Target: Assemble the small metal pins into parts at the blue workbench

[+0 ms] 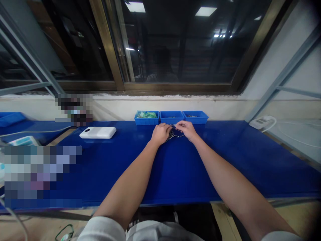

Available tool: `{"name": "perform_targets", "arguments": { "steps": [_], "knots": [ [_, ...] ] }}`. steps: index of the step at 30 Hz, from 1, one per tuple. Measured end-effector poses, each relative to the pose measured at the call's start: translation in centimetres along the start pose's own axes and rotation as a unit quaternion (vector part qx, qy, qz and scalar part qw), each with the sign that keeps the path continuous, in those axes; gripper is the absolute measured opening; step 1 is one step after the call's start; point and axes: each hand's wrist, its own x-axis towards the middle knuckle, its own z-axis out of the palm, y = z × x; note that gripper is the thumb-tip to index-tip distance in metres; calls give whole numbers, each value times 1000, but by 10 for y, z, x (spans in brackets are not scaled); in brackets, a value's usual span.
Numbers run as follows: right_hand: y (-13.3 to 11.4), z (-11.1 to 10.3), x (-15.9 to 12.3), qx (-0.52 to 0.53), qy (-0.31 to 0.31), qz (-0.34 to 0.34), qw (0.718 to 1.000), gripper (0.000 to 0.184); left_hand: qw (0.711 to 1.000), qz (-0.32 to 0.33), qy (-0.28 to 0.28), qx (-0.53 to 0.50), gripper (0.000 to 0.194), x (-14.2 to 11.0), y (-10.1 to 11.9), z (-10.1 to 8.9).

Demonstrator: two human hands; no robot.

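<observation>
Both of my hands are close together over the far middle of the blue table. The fingers of my left hand (161, 133) are curled in, and my right hand (187, 130) is pinched at the fingertips. A thin, shiny metal piece (173, 126) spans the short gap between them, gripped at both ends; its exact kind is too small to make out. Below the fingers lies a small heap of thin metal pieces (172, 135), partly covered by my left hand. One of them sticks out toward the right, under my right hand.
Against the wall stand three blue bins: the left bin (140, 122) with green packets, the middle bin (172, 119) and the right bin (197, 119) with small metal bits. A white power bank (97, 133) lies left. A white power strip (260, 122) sits at the right edge.
</observation>
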Motion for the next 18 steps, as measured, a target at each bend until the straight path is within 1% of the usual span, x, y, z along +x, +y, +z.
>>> {"name": "perform_targets", "arguments": {
  "steps": [2, 6, 8, 9, 11, 14, 16, 18],
  "knots": [
    [0, -3, 1, 3, 28, 10, 1000, 22, 1000, -1, 7, -5, 34, -1, 1, -1],
    [1, -14, 8, -12, 128, 12, 992, 20, 999, -43, 18, 6, 45, -1, 1, -1],
    [4, -22, 13, -10, 172, 26, 985, 23, 998, -61, 13, 15, 45, -1, 0, 0],
    [6, -27, 16, -5, 184, 37, 982, 27, 998, -67, 10, 17, 44, -1, 0, 0],
    [10, -35, 20, 9, 178, 61, 982, 41, 997, -72, 4, 19, 43, -1, -1, 1],
    [18, -44, 24, 13, 146, 79, 986, 65, 997, -73, -10, 20, 46, 0, -2, 2],
    [22, -45, 23, -8, 149, 82, 985, 69, 997, -70, -25, 22, 51, -1, -2, 2],
    [24, -42, 21, -56, 157, 77, 983, 65, 997, -60, -47, 31, 55, -3, -2, 3]
  ]
}}
